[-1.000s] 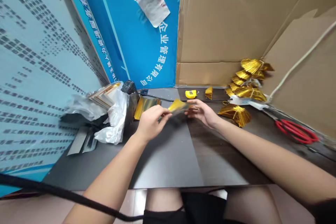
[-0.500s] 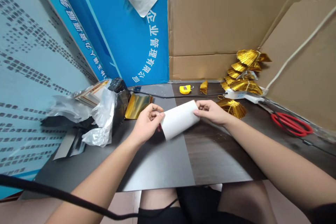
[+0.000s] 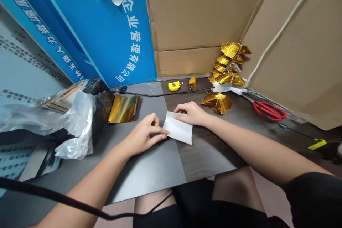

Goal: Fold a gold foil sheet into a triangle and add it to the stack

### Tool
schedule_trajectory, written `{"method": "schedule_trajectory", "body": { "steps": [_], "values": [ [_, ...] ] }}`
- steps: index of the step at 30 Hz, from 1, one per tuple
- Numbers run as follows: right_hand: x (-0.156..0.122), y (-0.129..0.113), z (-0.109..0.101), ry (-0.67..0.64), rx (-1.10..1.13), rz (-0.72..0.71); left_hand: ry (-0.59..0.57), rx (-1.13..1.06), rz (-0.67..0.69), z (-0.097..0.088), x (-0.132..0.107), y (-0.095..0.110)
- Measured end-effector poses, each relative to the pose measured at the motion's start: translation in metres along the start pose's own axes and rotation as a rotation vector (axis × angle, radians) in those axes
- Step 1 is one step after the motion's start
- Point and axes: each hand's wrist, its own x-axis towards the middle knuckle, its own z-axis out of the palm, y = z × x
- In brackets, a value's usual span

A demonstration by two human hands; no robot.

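Note:
A small sheet (image 3: pixel 179 130), white side up, lies flat on the dark table (image 3: pixel 160 164) in front of me. My left hand (image 3: pixel 143 135) presses its left corner down with the fingertips. My right hand (image 3: pixel 191 113) rests on the sheet's far edge, fingers laid flat on it. A stack of gold foil sheets (image 3: pixel 123 108) lies to the left of my hands.
Folded gold fans (image 3: pixel 217 101) and a pile of more gold fans (image 3: pixel 229 63) sit at the back right by a white power strip (image 3: pixel 227 88). Red scissors (image 3: pixel 268 110) lie at right. A yellow tape measure (image 3: pixel 174 86), plastic bags (image 3: pixel 77 121) and cardboard walls (image 3: pixel 200 17) surround the table.
The sheet was held up in both hands with its gold side showing, then turned white side up and laid flat on the table. My view has shifted rightward.

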Motion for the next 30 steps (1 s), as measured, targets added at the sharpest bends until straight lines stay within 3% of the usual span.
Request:
{"method": "schedule_trajectory", "body": {
  "steps": [5,11,15,22,30],
  "values": [
    [-0.001,-0.003,-0.002,0.002,-0.046,-0.172,-0.077,-0.049,0.018,0.005,0.004,0.008],
    [-0.010,-0.012,-0.027,-0.266,0.001,-0.353,-0.060,-0.010,-0.060,0.004,0.004,0.015],
    [-0.016,-0.022,-0.024,-0.350,-0.009,-0.374,-0.021,-0.016,-0.164,0.006,0.003,0.019],
    [-0.017,-0.023,-0.008,-0.266,-0.062,-0.342,0.021,-0.055,-0.403,0.013,0.004,0.022],
    [-0.016,-0.016,-0.003,-0.200,-0.079,-0.327,0.027,0.131,-0.387,0.014,0.004,0.017]
  ]
}}
